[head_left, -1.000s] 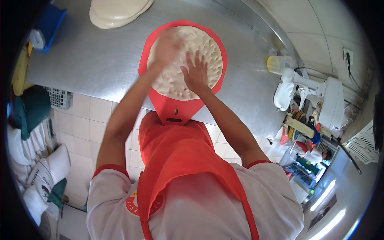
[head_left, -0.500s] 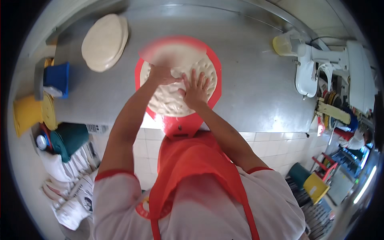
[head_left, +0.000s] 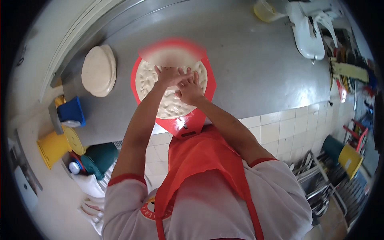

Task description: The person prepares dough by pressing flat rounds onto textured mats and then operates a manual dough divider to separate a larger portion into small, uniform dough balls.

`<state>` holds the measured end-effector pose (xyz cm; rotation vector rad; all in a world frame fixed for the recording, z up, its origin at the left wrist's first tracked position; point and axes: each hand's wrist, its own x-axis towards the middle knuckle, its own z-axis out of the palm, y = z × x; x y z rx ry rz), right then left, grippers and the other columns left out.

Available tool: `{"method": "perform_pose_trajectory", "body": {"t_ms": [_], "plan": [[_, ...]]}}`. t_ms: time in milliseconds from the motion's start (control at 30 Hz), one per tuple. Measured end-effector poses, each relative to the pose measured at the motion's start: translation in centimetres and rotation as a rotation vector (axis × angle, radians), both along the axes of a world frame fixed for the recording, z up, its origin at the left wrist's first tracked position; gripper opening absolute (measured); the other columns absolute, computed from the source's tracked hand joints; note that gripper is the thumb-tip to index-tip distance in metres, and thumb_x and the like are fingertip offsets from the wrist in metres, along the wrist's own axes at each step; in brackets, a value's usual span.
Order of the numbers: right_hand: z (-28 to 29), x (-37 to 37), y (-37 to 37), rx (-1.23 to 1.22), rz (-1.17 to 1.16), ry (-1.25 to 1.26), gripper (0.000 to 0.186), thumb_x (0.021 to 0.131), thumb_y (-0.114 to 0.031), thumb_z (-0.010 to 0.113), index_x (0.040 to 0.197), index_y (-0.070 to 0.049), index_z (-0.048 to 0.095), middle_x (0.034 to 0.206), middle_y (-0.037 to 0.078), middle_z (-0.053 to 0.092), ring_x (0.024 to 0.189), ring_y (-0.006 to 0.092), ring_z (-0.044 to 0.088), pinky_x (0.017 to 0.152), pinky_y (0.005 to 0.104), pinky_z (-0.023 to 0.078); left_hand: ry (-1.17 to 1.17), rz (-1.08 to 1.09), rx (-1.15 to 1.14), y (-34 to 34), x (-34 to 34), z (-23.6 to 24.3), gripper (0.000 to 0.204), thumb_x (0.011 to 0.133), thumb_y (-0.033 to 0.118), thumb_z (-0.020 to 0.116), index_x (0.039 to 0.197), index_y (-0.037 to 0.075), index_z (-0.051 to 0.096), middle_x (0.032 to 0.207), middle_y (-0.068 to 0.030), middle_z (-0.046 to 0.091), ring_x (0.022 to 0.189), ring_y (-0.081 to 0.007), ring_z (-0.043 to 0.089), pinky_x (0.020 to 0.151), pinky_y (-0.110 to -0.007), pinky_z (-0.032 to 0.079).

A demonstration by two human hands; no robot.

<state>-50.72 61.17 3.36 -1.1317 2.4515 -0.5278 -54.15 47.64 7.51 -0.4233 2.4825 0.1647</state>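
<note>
A round, pale dough [head_left: 172, 106] covered in finger dents lies on a red board [head_left: 211, 82] with a slotted handle toward me. My left hand [head_left: 169, 77] rests on the dough's upper middle with its fingers spread. Just beside it, my right hand [head_left: 190, 93] lies on the dough, fingers apart and pointing away from me. The fingers of both hands meet or overlap near the middle. Neither hand holds anything. The far edge of the dough and board is blurred.
On the steel table [head_left: 248, 72], flat dough pieces [head_left: 97, 74] lie stacked at left. A clear jug with yellow contents [head_left: 265, 11] and a white mixer [head_left: 307, 36] stand at far right. Blue [head_left: 72, 112] and yellow containers [head_left: 54, 148] sit past the left edge.
My view has turned, so the table appears tilted. My left hand has moved closer to the right across the dough, and their fingers now meet or overlap.
</note>
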Motion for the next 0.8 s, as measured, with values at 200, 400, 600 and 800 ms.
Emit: {"method": "perform_pose_trajectory", "body": {"t_ms": [200, 400, 600, 800], "plan": [[1.0, 6.1, 9.7, -0.458, -0.442, -0.394, 0.027, 0.091, -0.027, 0.060, 0.101, -0.004, 0.068, 0.092, 0.014, 0.069, 0.074, 0.0219, 0.067, 0.066, 0.0356, 0.051, 0.006, -0.102, 0.191, -2.5, -0.5, 0.6, 0.105, 0.076, 0.077, 0.054, 0.154, 0.015, 0.020, 0.162, -0.0104, 0.009, 0.148, -0.0369, 0.001, 0.113, -0.058, 0.019], [-4.5, 22.8, 14.3, -0.485, -0.969, -1.247, 0.045, 0.097, -0.045, 0.052, 0.107, -0.001, 0.058, 0.096, 0.011, 0.061, 0.084, 0.0229, 0.062, 0.078, 0.0372, 0.050, -0.211, -0.223, 0.514, -4.7, -3.8, -1.2, 0.099, 0.075, 0.084, 0.046, 0.150, 0.021, 0.032, 0.156, -0.0113, 0.024, 0.145, -0.0376, 0.014, 0.107, -0.067, 0.022], [-4.7, 25.5, 5.3, -1.450, -1.541, -1.639, 0.034, 0.099, -0.037, 0.053, 0.084, -0.006, 0.051, 0.074, 0.008, 0.050, 0.070, 0.0247, 0.052, 0.070, 0.0415, 0.046, -0.003, -0.297, 0.397, 2.5, -1.7, 1.1, 0.099, 0.074, 0.087, 0.041, 0.145, 0.019, 0.042, 0.149, -0.0129, 0.040, 0.138, -0.0370, 0.037, 0.108, -0.060, 0.030], [-4.8, 26.9, 2.9, -1.633, -1.550, -1.561, 0.035, 0.099, -0.034, 0.054, 0.076, -0.008, 0.050, 0.062, 0.005, 0.046, 0.061, 0.0230, 0.048, 0.061, 0.0400, 0.044, -0.006, -0.416, 0.373, 1.8, 5.1, -4.7, 0.099, 0.082, 0.078, 0.044, 0.150, 0.008, 0.029, 0.158, -0.0116, 0.023, 0.146, -0.0277, 0.019, 0.113, -0.052, 0.025]]}}
